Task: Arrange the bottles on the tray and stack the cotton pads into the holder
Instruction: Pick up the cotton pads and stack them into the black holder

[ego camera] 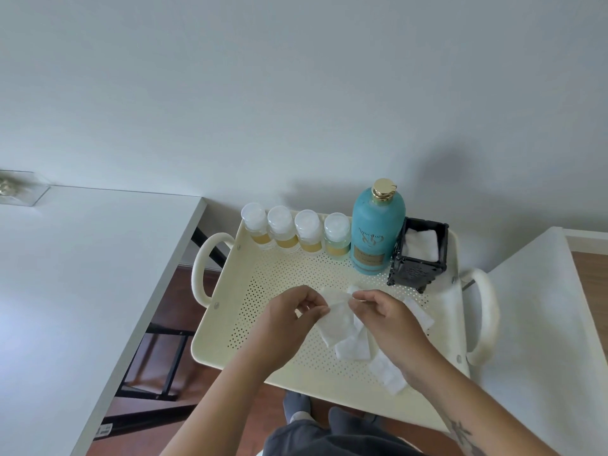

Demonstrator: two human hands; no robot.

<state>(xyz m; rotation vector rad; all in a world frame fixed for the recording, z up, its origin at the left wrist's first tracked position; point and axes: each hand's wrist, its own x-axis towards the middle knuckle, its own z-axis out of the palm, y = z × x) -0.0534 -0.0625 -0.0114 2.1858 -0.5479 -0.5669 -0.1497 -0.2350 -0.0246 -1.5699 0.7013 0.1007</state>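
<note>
A cream perforated tray (283,274) with looped handles holds several small clear bottles (307,232) in a row along its far edge. Beside them stands a tall teal bottle (376,232) with a gold cap. At the far right corner a black ornate holder (419,258) contains white cotton pads (422,243). Over the tray's middle, my left hand (289,320) and my right hand (388,317) pinch one white cotton pad (335,320) between them. More loose pads (386,370) lie on the tray under and beside my right hand.
A white table (82,274) stands to the left, with a clear box (19,190) at its far corner. Another white surface (543,324) sits to the right. A white wall rises behind. Wooden floor and my socked feet (296,406) show below the tray.
</note>
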